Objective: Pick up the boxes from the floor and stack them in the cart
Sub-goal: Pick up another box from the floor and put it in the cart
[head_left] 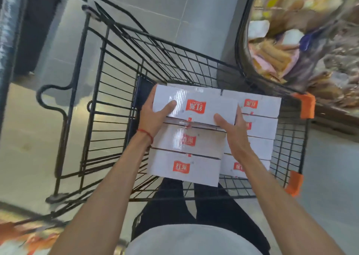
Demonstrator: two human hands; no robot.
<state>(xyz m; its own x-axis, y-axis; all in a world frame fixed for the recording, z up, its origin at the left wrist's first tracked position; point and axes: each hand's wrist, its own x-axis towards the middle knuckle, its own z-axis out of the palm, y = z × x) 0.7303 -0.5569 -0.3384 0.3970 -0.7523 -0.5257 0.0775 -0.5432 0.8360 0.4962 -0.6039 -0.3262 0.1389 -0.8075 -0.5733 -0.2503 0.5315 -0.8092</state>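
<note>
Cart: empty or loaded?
Loaded. White boxes sit in two piles inside the cart; left hand and right hand grip another box over one pile.

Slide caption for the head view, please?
Left hand and right hand hold a white box over stacked boxes in the wire cart.

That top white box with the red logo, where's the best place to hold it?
By its two short ends, one hand from each side, as the left hand and right hand do now. The white box is wide, flat and glossy, so thumbs on top likely steady it.
</note>
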